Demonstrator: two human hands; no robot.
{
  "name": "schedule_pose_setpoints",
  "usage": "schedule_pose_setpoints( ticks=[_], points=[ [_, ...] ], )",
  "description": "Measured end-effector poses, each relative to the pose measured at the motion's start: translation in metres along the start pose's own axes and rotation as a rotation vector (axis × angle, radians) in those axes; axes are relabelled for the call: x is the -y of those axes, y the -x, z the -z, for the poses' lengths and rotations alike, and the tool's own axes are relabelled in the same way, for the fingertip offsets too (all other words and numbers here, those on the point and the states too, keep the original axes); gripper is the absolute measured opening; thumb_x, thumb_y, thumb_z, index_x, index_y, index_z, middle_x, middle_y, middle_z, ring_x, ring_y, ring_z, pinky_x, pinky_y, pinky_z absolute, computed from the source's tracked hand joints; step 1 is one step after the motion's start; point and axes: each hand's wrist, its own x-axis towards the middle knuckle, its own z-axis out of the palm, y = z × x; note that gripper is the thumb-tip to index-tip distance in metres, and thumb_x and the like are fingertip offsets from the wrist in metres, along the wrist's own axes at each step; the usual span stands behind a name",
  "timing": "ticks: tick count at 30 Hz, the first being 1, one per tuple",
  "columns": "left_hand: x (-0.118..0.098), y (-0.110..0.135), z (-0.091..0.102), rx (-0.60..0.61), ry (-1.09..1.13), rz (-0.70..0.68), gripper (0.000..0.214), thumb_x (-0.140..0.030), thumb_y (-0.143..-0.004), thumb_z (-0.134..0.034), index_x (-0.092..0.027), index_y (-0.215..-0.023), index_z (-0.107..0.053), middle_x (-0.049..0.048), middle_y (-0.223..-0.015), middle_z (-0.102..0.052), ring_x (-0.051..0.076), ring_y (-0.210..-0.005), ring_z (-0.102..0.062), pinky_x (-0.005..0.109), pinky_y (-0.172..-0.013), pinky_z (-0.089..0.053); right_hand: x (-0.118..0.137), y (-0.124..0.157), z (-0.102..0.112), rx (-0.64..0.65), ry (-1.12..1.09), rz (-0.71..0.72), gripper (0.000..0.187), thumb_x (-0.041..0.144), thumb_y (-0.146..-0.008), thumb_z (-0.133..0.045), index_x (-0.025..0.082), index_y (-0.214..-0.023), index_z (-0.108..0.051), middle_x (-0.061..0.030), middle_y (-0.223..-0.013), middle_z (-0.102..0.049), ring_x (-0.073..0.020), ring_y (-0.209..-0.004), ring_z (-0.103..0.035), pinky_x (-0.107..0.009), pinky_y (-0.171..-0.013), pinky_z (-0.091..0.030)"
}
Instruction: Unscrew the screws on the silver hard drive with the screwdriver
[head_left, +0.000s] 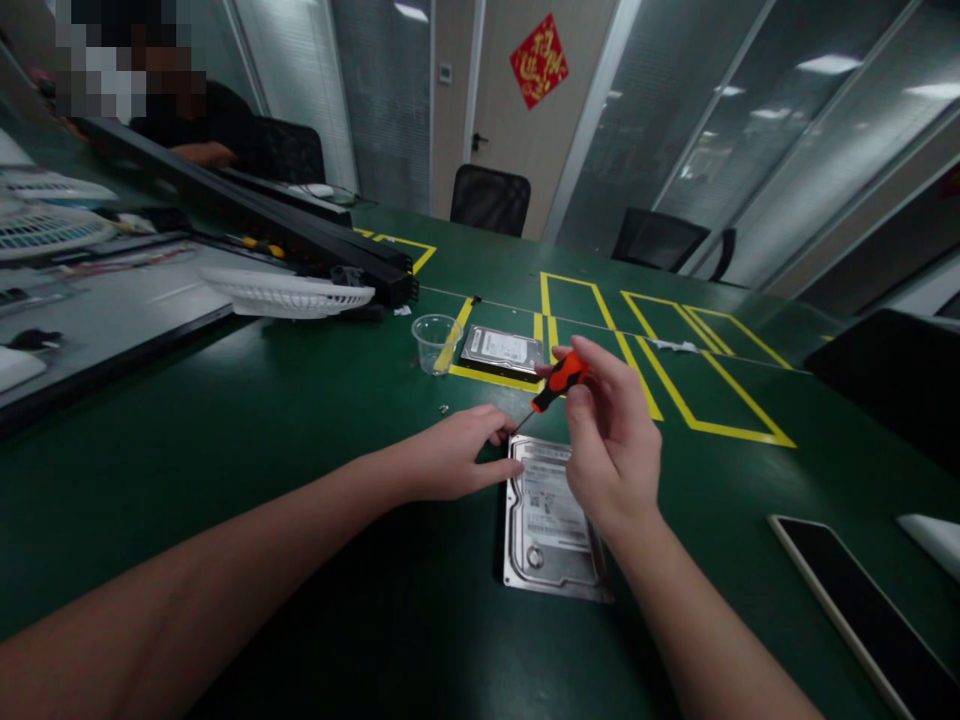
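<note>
A silver hard drive (551,510) with a printed label lies flat on the green table in front of me. My right hand (611,430) grips an orange and black screwdriver (561,380), tilted so its thin shaft meets the drive's far left corner. At that same corner, my left hand (472,452) has its thumb on the drive's top and its fingers at the far edge, close to the screwdriver tip. Whatever lies under the tip is too small to make out. A few tiny metal bits, perhaps screws (443,408), lie left of the drive.
Beyond my hands stand a clear plastic cup (437,345) and a second hard drive (502,347) within yellow tape. A phone (862,610) lies at right. White fan parts (292,293) and a long black frame (300,220) occupy the left. A person (202,130) sits at the far left.
</note>
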Motion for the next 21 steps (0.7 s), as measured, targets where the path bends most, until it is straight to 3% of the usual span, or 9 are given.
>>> schedule_pose_setpoints(
  ticks=[6,14,21],
  points=[
    [0.0002,0.0007,-0.0003,-0.001,0.001,0.010,0.040,-0.046,-0.097,-0.072,-0.017,-0.124,-0.067,0.0113,-0.119,-0.070,0.027,-0.105,-0.068,0.041,-0.094,-0.055,-0.0016,-0.0011,-0.0021,-0.061,0.016,0.016,0.046,0.025,-0.099,-0.070,0.038,-0.142,-0.064,-0.0041,-0.127,-0.072,-0.0221,-0.102,-0.075,-0.048,-0.093,-0.065],
    [-0.0009,0.0001,0.0000,0.006,-0.006,0.002,0.038,-0.046,-0.098,-0.072,-0.017,-0.121,-0.067,0.0107,-0.117,-0.070,0.027,-0.105,-0.068,0.040,-0.093,-0.055,0.0041,-0.0007,-0.0029,-0.024,-0.133,-0.025,0.042,0.024,-0.105,-0.058,0.035,-0.146,-0.060,-0.0068,-0.139,-0.071,-0.0225,-0.113,-0.077,-0.046,-0.100,-0.066],
    [-0.0003,-0.0002,-0.0002,0.001,0.010,0.010,0.040,-0.046,-0.097,-0.073,-0.017,-0.124,-0.067,0.0114,-0.119,-0.070,0.027,-0.106,-0.068,0.040,-0.094,-0.055,-0.0022,-0.0005,-0.0033,-0.094,-0.023,-0.002,0.046,0.025,-0.096,-0.074,0.034,-0.140,-0.063,-0.0065,-0.125,-0.072,-0.0225,-0.103,-0.075,-0.046,-0.092,-0.068]
  ],
)
